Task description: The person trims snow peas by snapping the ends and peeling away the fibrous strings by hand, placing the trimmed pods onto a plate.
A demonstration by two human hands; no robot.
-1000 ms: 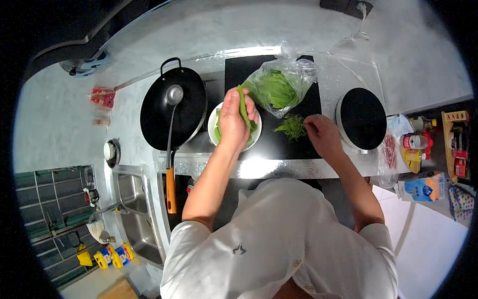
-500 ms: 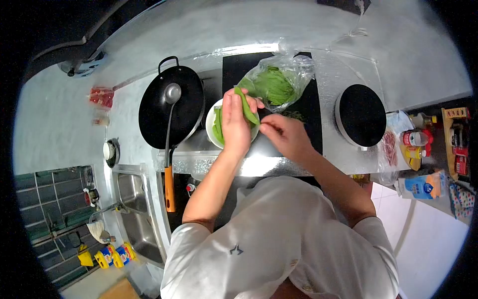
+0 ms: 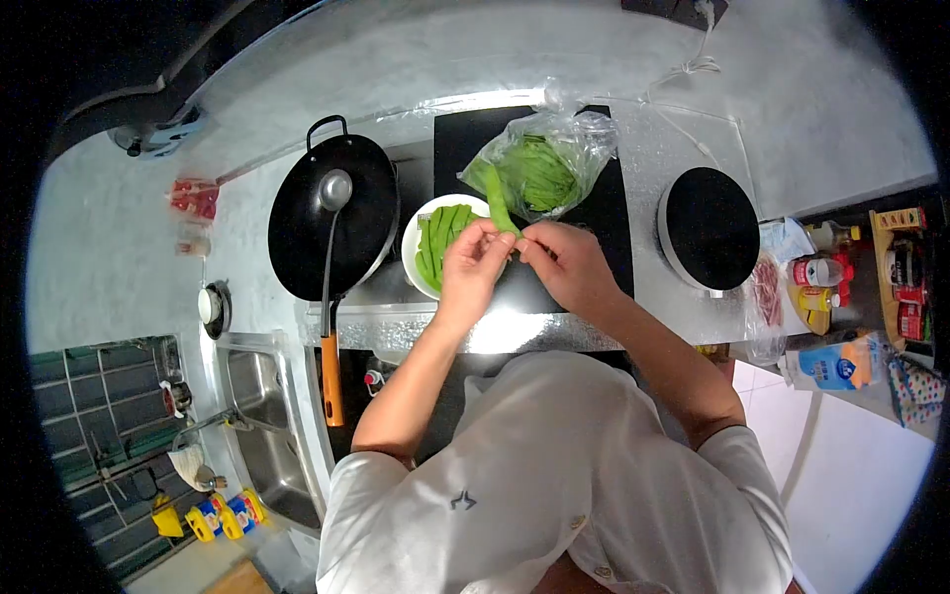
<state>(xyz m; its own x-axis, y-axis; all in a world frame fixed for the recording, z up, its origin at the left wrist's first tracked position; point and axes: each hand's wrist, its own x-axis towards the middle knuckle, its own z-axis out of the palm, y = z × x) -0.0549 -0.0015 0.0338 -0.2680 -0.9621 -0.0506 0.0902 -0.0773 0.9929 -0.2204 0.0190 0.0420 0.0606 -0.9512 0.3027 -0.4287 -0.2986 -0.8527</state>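
Note:
A flat green bean [image 3: 499,201] stands upright, its lower end pinched between the fingertips of my left hand [image 3: 471,269]. My right hand [image 3: 569,263] closes its thumb and forefinger on that same end, touching the left fingertips. Under and beside my left hand is a white bowl [image 3: 409,244] with several flat green beans [image 3: 440,238] lying lengthwise in it. Behind my hands, a clear plastic bag [image 3: 592,137] lies open on the black cooktop panel [image 3: 606,238], more green beans [image 3: 539,173] inside it.
Left of the bowl sits a black wok [image 3: 297,223] holding a metal ladle [image 3: 335,188]; an orange handle [image 3: 332,381] reaches past the counter edge. A round black hot plate [image 3: 710,228] stands to the right, near bottles [image 3: 821,271] and packets. A double sink [image 3: 272,426] is at lower left.
My left hand has turned and dropped toward the bean's lower end, uncovering the beans in the bowl. The bean now points upward, with both hands' fingertips together at its base.

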